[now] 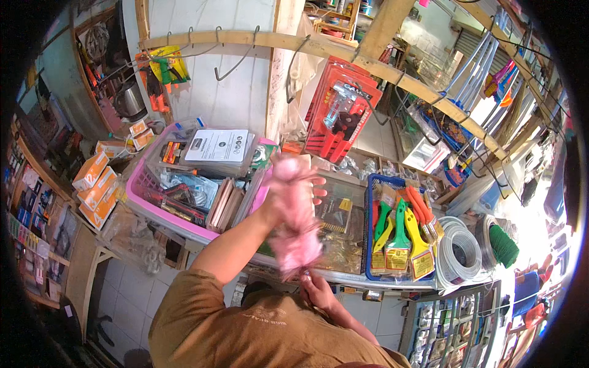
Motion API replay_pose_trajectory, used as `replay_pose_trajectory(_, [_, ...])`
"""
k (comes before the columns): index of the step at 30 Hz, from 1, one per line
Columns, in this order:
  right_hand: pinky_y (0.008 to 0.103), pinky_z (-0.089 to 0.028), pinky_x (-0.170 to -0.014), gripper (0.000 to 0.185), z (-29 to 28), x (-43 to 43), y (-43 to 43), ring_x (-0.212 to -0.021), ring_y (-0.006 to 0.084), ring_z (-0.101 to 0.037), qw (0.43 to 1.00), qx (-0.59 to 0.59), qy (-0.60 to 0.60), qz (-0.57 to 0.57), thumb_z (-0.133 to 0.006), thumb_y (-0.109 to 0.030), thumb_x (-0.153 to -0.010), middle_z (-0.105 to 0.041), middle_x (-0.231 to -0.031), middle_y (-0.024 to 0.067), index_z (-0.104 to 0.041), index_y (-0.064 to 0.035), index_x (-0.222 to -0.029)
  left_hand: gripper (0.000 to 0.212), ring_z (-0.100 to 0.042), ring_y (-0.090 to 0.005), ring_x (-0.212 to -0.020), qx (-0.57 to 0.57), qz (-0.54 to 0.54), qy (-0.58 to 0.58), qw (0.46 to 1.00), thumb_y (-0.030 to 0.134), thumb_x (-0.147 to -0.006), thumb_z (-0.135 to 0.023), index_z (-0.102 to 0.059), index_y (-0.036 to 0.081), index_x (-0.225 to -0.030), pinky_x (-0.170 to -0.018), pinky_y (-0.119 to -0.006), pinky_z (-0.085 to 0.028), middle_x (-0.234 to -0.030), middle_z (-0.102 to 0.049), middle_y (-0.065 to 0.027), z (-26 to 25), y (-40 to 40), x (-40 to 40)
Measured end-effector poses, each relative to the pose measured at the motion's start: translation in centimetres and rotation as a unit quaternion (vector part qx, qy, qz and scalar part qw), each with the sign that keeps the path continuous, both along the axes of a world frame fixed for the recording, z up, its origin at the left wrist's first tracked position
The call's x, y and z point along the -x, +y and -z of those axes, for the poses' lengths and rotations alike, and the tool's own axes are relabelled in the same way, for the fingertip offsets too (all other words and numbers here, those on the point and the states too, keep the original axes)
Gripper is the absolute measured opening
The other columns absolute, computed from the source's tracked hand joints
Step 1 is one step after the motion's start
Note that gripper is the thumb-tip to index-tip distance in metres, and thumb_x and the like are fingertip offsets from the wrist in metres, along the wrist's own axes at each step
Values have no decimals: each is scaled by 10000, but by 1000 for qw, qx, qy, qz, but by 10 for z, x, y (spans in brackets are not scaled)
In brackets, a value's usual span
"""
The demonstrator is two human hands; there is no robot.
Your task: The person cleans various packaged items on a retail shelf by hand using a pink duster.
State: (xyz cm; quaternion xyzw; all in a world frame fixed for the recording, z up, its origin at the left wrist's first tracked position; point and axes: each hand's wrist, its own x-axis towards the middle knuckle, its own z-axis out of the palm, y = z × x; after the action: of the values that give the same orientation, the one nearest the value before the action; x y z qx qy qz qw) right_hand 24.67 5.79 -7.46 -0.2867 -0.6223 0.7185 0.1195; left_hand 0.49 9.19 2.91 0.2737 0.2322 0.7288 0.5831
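A pink feathery or fluffy thing, blurred by motion and perhaps a duster, stands out before me over the glass counter. My right hand is closed on its dark lower end near the counter's front edge. Behind its upper part is my left hand, with its fingers showing to the right of the pink fluff; whether it touches or holds anything cannot be told. To the left sits a pink plastic basket filled with packaged goods. A blue basket of paintbrushes lies to the right.
Above the counter runs a wooden rail with metal hooks and red tool packs hanging low. Coils of clear hose and green twine lie at right. Orange and white boxes are stacked at left; a glass display case stands lower right.
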Motion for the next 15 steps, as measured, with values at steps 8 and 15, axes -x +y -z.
replay_pose_trajectory(8, [233,-305,-382,363,1,0,-1,-411,98,-403,1000,12,16,0,-392,-374,-947,-450,-511,26,-443,-67,-760,870,-572,-298,-979,79,-45,158,983,732,-800,-230,-382,19,-1275,-861,-434,-464,-1167,-524,-162,4,5,0])
replay_pose_trajectory(15, [240,-300,-390,342,19,-2,6,-407,96,-375,999,-38,6,8,-387,-334,-953,-433,-514,14,-425,-71,-737,788,-534,-304,-1047,13,-24,37,999,654,-824,-314,-354,28,-1302,-889,-433,-447,-1215,-492,-160,-12,1,-12])
